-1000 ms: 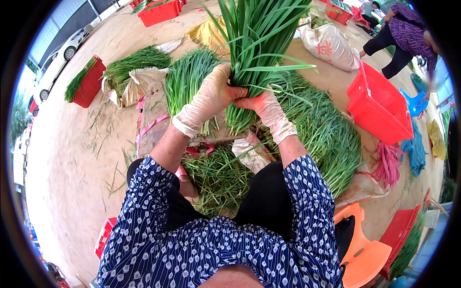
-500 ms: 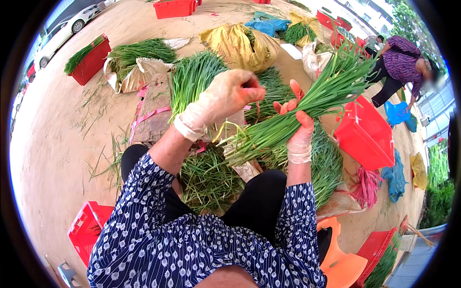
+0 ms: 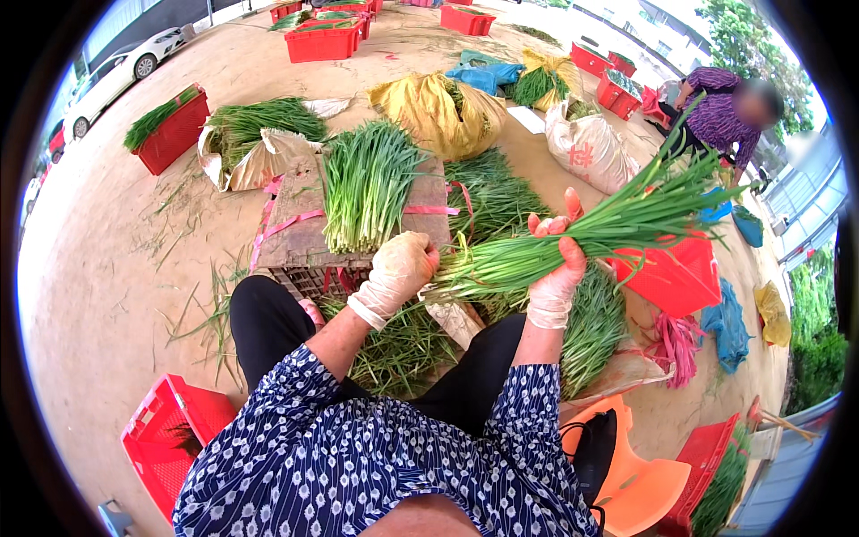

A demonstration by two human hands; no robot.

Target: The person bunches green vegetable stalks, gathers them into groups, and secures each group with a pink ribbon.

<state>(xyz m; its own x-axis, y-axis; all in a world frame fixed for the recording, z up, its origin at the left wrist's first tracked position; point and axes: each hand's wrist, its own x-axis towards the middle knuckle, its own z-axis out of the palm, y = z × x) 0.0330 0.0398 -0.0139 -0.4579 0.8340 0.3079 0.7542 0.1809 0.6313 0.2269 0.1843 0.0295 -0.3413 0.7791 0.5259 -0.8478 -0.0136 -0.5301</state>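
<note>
My right hand [image 3: 562, 273], in a thin whitish glove, is closed around a bunch of garlic chives [image 3: 617, 228]. The leaf tips fan out to the upper right, and the pale stem ends point left. My left hand [image 3: 401, 273], gloved too, is curled into a fist right beside those stem ends; what its fingers hold, if anything, is hidden. Beyond it, a neat pile of chives [image 3: 369, 188] lies on a wooden board [image 3: 300, 210] with pink strapping. Loose green leaves [image 3: 394, 349] lie between my knees, below the board.
More chives [image 3: 492, 197] lie right of the board. Around stand a yellow sack [image 3: 438, 112], a white sack [image 3: 586, 148], a red crate [image 3: 676, 273] at right and another red crate [image 3: 183, 430] at lower left. An orange chair [image 3: 640, 483] is beside me. A person [image 3: 720, 116] bends at far right.
My left hand has come down from above the pile to the stem ends and closed into a fist. The bunch in my right hand has tilted flatter and moved slightly down.
</note>
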